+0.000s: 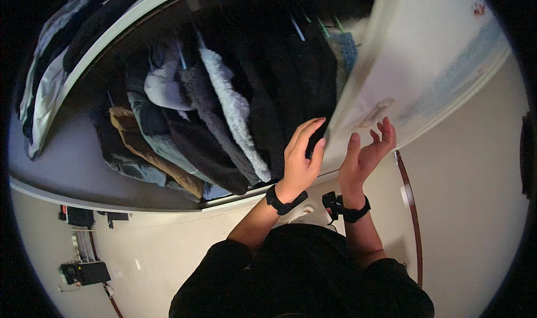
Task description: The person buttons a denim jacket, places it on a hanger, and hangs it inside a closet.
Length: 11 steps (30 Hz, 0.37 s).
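Note:
My left hand [302, 164] is raised with its thumb apart from the fingers and nothing in its grasp. It stands in front of the dark clothes, beside the edge of a pale door panel [386, 66]. Before that panel, my right hand [364, 159] is turned palm up, fingers loosely bent and apart, also holding nothing. Black bands circle both wrists; a small black device [331, 204] sits at the right one. Inside the open wardrobe hang several garments, among them a fluffy white one [230, 97], a brown one [134, 129] and black ones [296, 77].
More clothes [53, 77] hang at the upper left, beyond a pale curved frame edge [92, 58]. The wardrobe's lower rail [235, 198] runs above the light floor [179, 240]. Black equipment [92, 273] stands at the lower left. A wall with brown skirting [415, 223] rises at right.

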Available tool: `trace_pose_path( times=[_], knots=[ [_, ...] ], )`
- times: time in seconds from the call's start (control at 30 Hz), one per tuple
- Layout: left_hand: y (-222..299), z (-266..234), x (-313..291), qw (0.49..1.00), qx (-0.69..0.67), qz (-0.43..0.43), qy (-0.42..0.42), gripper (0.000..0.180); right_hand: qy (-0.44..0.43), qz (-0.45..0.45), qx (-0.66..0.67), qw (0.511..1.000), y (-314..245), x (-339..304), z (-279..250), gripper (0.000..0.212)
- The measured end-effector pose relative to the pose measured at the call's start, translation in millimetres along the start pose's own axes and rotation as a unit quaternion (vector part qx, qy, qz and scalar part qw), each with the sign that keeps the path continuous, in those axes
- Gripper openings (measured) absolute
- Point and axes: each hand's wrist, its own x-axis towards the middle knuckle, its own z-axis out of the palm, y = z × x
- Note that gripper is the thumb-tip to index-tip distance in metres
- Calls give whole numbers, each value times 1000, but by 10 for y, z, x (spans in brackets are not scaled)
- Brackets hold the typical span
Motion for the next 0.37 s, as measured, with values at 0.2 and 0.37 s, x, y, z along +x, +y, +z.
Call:
trace_pose_path(
  times=[0.2,0.37],
  knots=[
    [151,457,22,998,37,-29,29,40,-151,73,9,986,58,304,-315,57],
    [360,502,24,997,38,-51,43,43,-147,73,5,986,-11,439,-384,56]
  ],
)
